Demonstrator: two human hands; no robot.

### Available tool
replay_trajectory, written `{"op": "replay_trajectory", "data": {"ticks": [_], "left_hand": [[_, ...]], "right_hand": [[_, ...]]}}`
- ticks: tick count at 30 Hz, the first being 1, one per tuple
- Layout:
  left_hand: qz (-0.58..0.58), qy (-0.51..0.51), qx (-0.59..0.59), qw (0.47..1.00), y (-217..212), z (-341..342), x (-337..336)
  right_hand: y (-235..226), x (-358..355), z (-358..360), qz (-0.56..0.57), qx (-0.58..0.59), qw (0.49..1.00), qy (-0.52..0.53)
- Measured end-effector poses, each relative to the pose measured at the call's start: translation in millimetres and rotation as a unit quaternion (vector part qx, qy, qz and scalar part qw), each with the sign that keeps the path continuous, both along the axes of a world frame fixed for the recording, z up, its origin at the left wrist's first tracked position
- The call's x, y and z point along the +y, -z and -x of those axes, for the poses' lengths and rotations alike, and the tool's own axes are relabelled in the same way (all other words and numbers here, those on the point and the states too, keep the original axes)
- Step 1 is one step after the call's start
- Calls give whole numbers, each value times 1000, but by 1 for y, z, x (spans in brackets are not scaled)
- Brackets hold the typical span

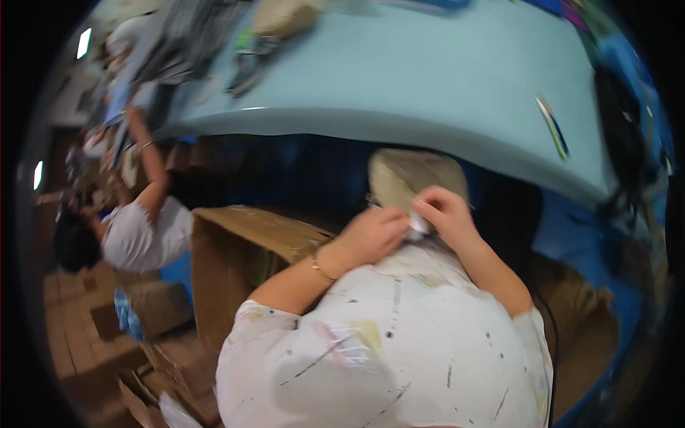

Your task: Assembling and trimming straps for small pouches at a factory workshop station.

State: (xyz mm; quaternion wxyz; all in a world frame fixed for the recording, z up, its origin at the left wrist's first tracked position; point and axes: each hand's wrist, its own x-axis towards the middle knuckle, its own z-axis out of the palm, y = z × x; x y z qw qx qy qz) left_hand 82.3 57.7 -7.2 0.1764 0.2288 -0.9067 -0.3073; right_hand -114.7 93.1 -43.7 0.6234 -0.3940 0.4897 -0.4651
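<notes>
A beige fabric bag rests in front of my body, below the near edge of the table. My left hand is closed at its near left side, with the fingertips pinched together. From the right, my right hand reaches in, thumb and forefinger pinched. Between the fingertips of both hands sits a small white piece, and both hands seem to grip it. Its exact kind is blurred, and the fingers cover part of it.
A light blue table curves across the front, bearing a pen-like tool, another beige bag and dark grey fabric. Cardboard boxes flank me. At left, a person in a white top reaches toward the table.
</notes>
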Motion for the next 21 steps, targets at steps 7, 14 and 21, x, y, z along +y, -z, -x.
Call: {"op": "replay_trajectory", "data": {"ticks": [7, 14, 21], "left_hand": [[-357, -13, 114, 927, 34, 4, 7], [-383, 99, 27, 918, 22, 0, -10], [38, -122, 14, 992, -8, 15, -4]], "right_hand": [[-26, -3, 5, 404, 278, 869, -63], [-15, 2, 2, 406, 267, 873, -44], [-24, -15, 1, 276, 226, 932, 59]]}}
